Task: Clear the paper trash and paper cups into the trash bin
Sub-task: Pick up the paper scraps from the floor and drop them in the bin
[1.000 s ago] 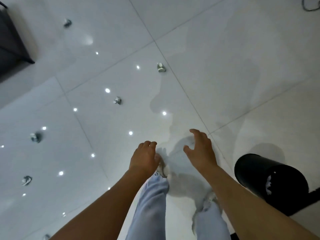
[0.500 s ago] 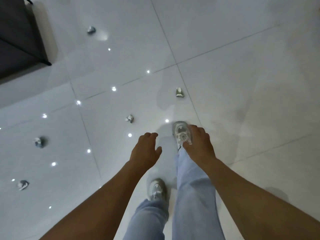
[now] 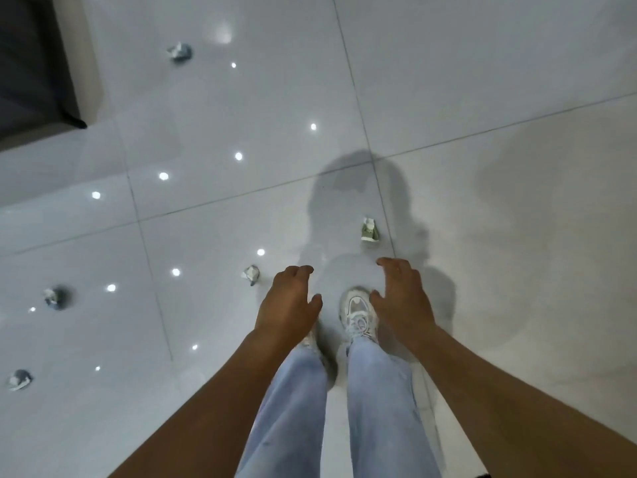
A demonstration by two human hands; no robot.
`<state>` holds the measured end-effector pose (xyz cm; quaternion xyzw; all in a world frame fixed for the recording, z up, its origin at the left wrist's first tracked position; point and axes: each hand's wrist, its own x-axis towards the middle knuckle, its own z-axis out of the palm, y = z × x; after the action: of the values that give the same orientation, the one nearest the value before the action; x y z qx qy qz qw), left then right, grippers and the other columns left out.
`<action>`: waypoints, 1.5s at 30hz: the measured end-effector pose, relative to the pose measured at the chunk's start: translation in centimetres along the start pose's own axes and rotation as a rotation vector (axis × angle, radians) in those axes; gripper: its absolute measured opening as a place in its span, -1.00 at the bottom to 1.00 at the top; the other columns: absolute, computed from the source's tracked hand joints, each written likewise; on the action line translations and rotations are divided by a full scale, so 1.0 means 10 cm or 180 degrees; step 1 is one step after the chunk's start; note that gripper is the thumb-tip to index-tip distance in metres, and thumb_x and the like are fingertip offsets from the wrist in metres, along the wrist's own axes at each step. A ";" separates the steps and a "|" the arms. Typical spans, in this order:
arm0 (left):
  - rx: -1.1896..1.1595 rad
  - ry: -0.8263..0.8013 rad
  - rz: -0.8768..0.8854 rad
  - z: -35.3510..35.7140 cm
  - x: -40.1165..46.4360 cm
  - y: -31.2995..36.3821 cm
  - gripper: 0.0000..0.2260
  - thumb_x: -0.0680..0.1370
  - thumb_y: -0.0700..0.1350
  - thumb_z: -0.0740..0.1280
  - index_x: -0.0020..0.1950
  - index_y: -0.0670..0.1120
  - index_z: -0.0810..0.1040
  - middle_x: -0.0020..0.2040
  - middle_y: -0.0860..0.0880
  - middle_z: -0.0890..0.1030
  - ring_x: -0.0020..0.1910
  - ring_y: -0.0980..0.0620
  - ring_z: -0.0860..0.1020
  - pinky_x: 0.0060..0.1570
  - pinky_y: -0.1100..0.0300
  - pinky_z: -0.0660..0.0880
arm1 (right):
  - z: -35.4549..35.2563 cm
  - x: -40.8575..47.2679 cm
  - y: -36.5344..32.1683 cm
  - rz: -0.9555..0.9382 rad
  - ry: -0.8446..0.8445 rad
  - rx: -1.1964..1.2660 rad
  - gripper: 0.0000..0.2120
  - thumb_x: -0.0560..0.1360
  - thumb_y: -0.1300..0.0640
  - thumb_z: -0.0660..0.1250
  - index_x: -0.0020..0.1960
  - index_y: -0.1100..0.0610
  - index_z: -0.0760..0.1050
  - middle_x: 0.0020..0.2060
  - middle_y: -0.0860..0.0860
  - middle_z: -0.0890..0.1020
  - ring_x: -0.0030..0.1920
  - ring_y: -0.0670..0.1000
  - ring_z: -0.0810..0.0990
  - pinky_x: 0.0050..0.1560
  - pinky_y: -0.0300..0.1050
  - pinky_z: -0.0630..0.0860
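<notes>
Several crumpled paper pieces lie on the glossy white floor. The nearest crumpled paper point(image 3: 251, 274) sits just left of my left hand point(image 3: 287, 303). A crushed paper cup point(image 3: 369, 230) lies a short way beyond my right hand point(image 3: 401, 298). More paper lies at the far top point(image 3: 180, 51), at the left point(image 3: 55, 297) and at the lower left point(image 3: 19, 379). Both hands hang over the floor with loosely curled fingers, holding nothing. The trash bin is out of view.
A dark piece of furniture point(image 3: 31, 63) fills the top left corner. My legs in light jeans and white sneakers point(image 3: 358, 313) stand below my hands. Ceiling lights reflect as bright spots on the tiles.
I have walked forward: the black bin at the right left the view, and the paper cup and nearest paper ball came closer to my hands. Both hands stayed empty.
</notes>
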<state>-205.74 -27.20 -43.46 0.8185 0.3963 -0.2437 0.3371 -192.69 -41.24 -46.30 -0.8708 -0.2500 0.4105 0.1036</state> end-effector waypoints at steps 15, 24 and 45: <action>-0.0405 0.0001 -0.0063 1.59 1.96 -1.13 -0.55 0.57 -0.03 0.27 0.45 -0.03 0.28 0.40 -0.01 0.36 0.36 0.03 0.30 0.20 0.25 0.27 | 1.67 2.53 0.99 -0.0020 0.0039 -0.0521 -0.40 0.52 0.34 0.20 0.51 0.05 0.18 0.52 0.09 0.14 0.42 0.18 0.20 0.40 0.03 0.25; -0.0634 -0.0001 -0.0166 1.87 2.24 -1.31 -0.53 0.57 -0.05 0.27 0.46 -0.03 0.26 0.42 -0.02 0.34 0.38 0.01 0.32 0.30 0.15 0.32 | 1.98 2.90 0.94 0.0081 0.0594 -0.0098 -0.69 0.51 0.26 0.30 0.25 0.16 0.50 0.20 0.16 0.49 0.11 0.19 0.51 0.03 -0.13 0.35; -0.1521 0.0814 -0.0600 0.22 0.49 -1.54 -0.60 0.45 -0.22 0.32 0.28 -0.08 0.41 0.12 0.00 0.48 0.12 0.03 0.41 -0.05 0.05 0.50 | 1.29 1.04 -1.83 -0.0859 -0.1907 -0.0089 -0.78 0.43 0.15 0.38 0.06 -0.01 0.51 -0.17 -0.18 0.59 -0.13 -0.08 0.63 -0.07 -0.19 0.56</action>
<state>-215.82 -19.40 -53.70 0.6996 0.5561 -0.0684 0.4435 -203.42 -20.52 -54.46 -0.6717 -0.3880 0.6275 0.0669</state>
